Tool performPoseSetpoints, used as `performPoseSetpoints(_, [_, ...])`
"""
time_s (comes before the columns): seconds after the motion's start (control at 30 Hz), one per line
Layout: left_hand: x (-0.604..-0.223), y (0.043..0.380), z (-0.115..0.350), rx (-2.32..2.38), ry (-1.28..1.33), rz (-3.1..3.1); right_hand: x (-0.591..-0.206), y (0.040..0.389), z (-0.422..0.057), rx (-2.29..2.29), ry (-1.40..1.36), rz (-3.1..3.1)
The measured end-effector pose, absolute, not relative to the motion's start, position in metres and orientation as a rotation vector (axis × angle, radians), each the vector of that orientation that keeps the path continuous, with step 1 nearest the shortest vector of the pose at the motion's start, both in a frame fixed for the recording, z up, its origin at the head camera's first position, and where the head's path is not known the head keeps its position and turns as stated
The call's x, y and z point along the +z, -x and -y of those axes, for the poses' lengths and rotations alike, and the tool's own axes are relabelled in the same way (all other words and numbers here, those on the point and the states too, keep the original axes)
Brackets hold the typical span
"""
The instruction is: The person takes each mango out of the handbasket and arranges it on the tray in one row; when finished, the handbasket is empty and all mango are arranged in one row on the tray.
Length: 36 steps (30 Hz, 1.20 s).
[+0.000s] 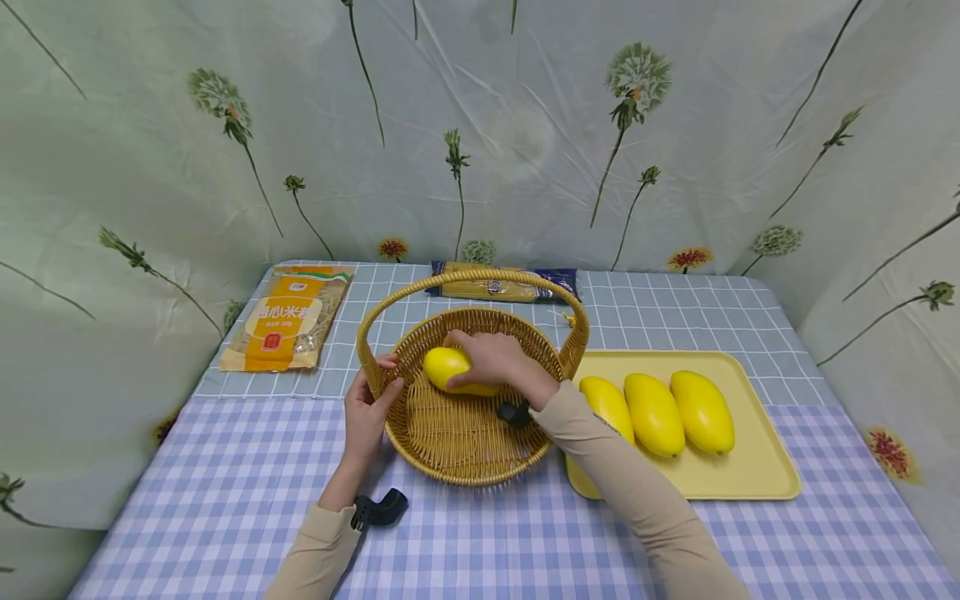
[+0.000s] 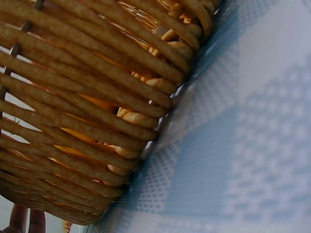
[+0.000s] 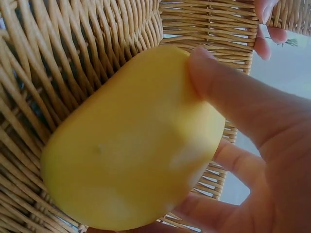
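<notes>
A round wicker basket (image 1: 468, 442) with a tall arched handle (image 1: 471, 277) stands at the middle of the table. My left hand (image 1: 363, 421) grips its left side by the foot of the handle, thumb toward the inside. Inside the basket, toward the back, my right hand (image 1: 493, 360) holds a yellow mango (image 1: 444, 365), its thumb on the near side. The right wrist view has the mango (image 3: 131, 141) lying along the woven wall, between thumb and fingers. Up close in the left wrist view is the basket's outer weave (image 2: 82, 97), with two fingertips (image 2: 37, 221) at the bottom left corner.
To the right, a yellow tray (image 1: 761, 467) bears three more mangoes (image 1: 654, 414) in a row, my right forearm crossing its left end. Behind the basket lies a pack of noodles (image 1: 487, 289). An orange food bag (image 1: 285, 321) is at the back left.
</notes>
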State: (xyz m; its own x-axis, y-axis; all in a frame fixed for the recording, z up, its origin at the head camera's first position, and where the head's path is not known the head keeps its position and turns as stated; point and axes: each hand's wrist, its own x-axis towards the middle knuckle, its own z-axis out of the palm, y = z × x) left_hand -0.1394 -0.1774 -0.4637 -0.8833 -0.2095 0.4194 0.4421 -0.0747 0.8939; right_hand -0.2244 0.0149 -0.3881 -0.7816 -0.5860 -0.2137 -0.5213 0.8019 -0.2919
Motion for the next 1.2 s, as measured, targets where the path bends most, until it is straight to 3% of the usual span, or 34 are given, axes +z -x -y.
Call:
performPoseSetpoints(0.83, [-0.462,0.139,0.177,-2.006,0.245,1.77,-0.389,0.211,-0.029,-0.298,0.927,-2.68])
performPoseSetpoints(1.2, [-0.465,0.141,0.177,-1.999,0.261,1.751,-0.375,0.199,-0.04,-0.498,0.981,-2.707])
